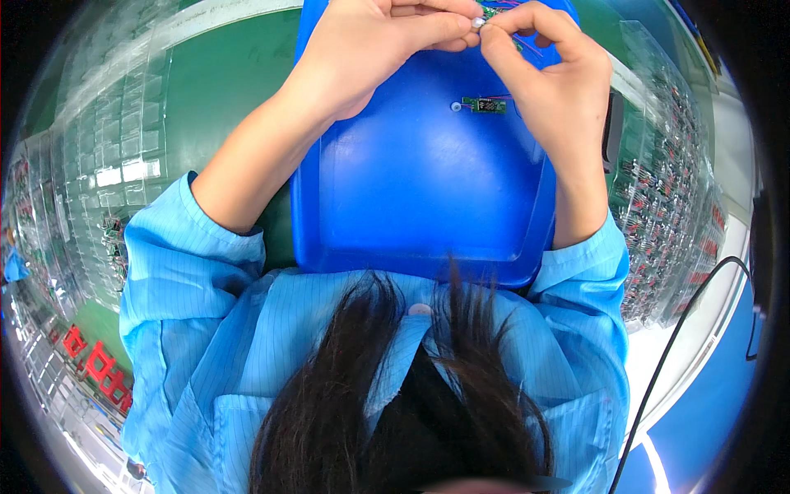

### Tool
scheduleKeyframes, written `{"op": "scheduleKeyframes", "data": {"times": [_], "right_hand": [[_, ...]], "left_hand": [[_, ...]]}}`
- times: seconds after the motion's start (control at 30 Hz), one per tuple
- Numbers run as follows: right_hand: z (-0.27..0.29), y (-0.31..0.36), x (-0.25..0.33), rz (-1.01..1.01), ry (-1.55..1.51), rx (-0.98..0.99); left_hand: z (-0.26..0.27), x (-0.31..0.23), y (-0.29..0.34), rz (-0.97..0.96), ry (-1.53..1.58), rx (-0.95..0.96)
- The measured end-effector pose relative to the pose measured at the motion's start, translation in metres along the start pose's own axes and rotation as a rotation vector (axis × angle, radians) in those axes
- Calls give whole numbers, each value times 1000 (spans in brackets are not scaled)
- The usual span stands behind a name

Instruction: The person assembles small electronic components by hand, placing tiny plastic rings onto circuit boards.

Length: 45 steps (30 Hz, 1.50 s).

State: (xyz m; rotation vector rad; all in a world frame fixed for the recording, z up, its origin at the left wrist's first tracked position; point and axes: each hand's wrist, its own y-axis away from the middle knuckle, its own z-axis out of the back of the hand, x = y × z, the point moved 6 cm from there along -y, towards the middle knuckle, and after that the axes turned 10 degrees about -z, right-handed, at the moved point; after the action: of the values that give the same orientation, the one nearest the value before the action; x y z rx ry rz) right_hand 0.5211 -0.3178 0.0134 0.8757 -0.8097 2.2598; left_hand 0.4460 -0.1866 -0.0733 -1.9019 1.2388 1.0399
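Observation:
Over the far end of a blue tray [354,198], my left hand [378,41] and my right hand [559,74] meet fingertip to fingertip. Both are closed in a pinch on a small silvery-white round part [478,24]. Just beyond it shows a bit of a green circuit board [491,11], with thin pink and purple wires beside my right fingers; most of this is hidden. In the tray below the hands lies another small green circuit board [485,105] with a dark display. A small pale round part [456,107] is wired to its left end.
Clear plastic trays with many compartments [115,156] stand on the green table [222,90] at left. More clear trays [671,198], full of small wired parts, are stacked at right. A dark object [612,132] sits by my right wrist; a black cable [687,309] hangs at lower right.

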Motion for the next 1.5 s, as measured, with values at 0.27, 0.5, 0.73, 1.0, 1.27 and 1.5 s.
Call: {"op": "scheduleKeyframes", "data": {"times": [0.27,0.5,0.73,1.0,1.27,1.5], "right_hand": [[4,5,15,196,176,-62],[5,2,13,102,135,-54],[-7,1,-12,420,-742,-173],[0,5,21,300,240,-57],[-1,4,-10,304,257,-100],[-2,-2,-40,-76,10,91]], "left_hand": [[2,1,1,-26,-106,-3],[0,-3,-1,11,39,10],[-6,-5,1,-58,-155,27],[-11,-16,7,-208,-339,-26],[-14,-19,7,-240,-457,22],[-16,-27,9,-193,-523,42]]}}
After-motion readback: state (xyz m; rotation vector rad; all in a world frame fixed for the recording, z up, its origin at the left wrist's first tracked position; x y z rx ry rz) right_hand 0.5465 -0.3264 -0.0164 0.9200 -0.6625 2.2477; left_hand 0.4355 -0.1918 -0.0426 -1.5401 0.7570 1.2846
